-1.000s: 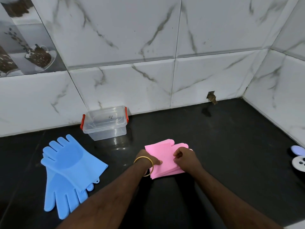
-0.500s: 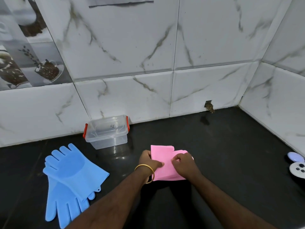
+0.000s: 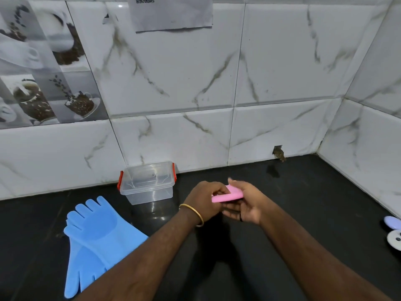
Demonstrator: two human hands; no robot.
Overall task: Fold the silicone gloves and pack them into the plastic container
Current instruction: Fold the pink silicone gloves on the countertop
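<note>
Most of the pink gloves (image 3: 227, 194) is hidden: only a thin pink edge and a rounded fold show between the two hands, so how many layers lie in the bundle cannot be told. The left hand (image 3: 205, 199), with a gold bangle (image 3: 194, 211) on its wrist, curls its fingers round the left end of the bundle; the right hand (image 3: 247, 203) cups it from the right and beneath, thumb on top. Motion blur softens the fingertips. The bundle is lifted off the black countertop (image 3: 303, 203) at the middle of the view.

At 10 o'clock from the hands stands the plastic container (image 3: 147, 183), clear, with red latches at both ends, against the tiled wall (image 3: 217, 83); whether its lid sits on it is hard to judge. At 8 o'clock the blue gloves (image 3: 97, 237) lie flat, one stacked on the other, fingers toward the wall, the lower one partly covered by the left forearm. At 3 o'clock, cut off by the frame edge, is a small lilac and white object (image 3: 393, 231), unidentifiable. A grey printed paper (image 3: 171, 14) on the wall is cropped at the top.
</note>
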